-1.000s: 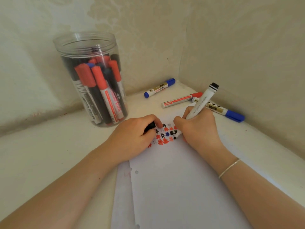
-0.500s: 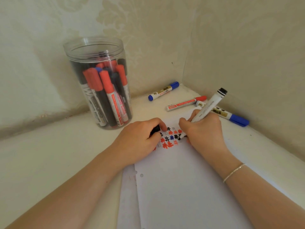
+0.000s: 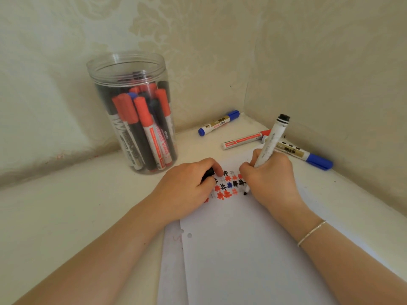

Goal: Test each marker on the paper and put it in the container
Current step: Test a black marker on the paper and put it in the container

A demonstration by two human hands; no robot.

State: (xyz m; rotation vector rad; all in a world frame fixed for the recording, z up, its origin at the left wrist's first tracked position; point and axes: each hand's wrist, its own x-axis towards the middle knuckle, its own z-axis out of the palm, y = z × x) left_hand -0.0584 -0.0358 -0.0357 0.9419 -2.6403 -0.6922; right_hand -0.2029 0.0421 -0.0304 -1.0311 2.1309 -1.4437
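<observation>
My right hand (image 3: pixel 271 179) grips a white marker with a black end (image 3: pixel 273 139), its black tip touching the white paper (image 3: pixel 242 249) just right of a cluster of red, black and blue test marks (image 3: pixel 229 186). My left hand (image 3: pixel 185 190) rests on the paper's left edge and holds a black cap (image 3: pixel 208 173) in its curled fingers. A clear plastic container (image 3: pixel 134 111) with several red, black and blue markers stands at the back left.
Three loose markers lie near the wall corner: a blue-capped one (image 3: pixel 219 123), a red-capped one (image 3: pixel 244 139) and another blue-capped one (image 3: pixel 306 156). Patterned walls close in behind and to the right. A second sheet (image 3: pixel 171 260) sticks out under the paper.
The marker tip has shifted down and slightly right along the marks. The camera view has drifted a little; the left hand stays put on the paper.
</observation>
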